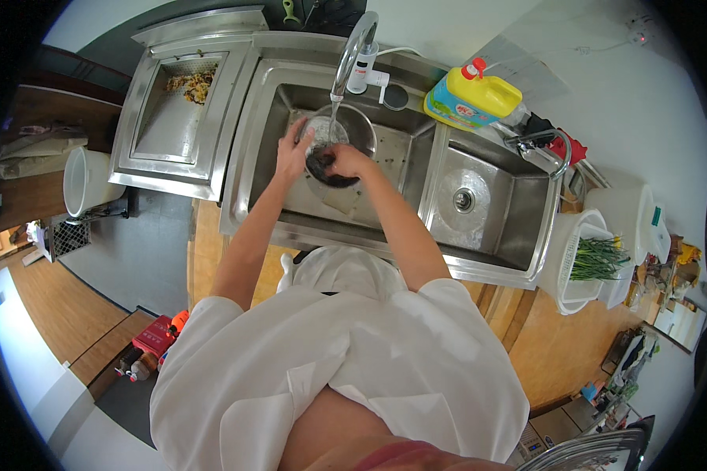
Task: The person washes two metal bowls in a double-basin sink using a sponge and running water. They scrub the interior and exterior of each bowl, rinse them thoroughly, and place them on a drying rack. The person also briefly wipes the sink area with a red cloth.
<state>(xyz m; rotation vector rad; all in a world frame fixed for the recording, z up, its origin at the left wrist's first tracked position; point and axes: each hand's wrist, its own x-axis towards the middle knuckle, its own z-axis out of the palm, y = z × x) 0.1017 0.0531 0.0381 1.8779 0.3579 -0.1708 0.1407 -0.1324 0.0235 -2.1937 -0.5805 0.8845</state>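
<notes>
Water runs from the chrome faucet (pixel 353 53) into a round metal bowl (pixel 364 130) in the large basin of the stainless steel sink (pixel 336 226). My left hand (pixel 293 147) rests at the bowl's left side, fingers against a pale round piece of dishware (pixel 328 130) under the stream; its exact kind is unclear. My right hand (pixel 346 161) reaches to the near side of the bowl, its fingers on a dark round thing (pixel 333 176), perhaps a scrubber or a small dark bowl. The fingertips are partly hidden there.
A yellow detergent jug (pixel 477 97) stands behind the divider. To the right are a smaller basin (pixel 489 206) with a drain and a white basket (pixel 571 259) of green stalks. On the left, a steel tray (pixel 165 132) holds food scraps; a white bucket (pixel 91 179) stands beyond.
</notes>
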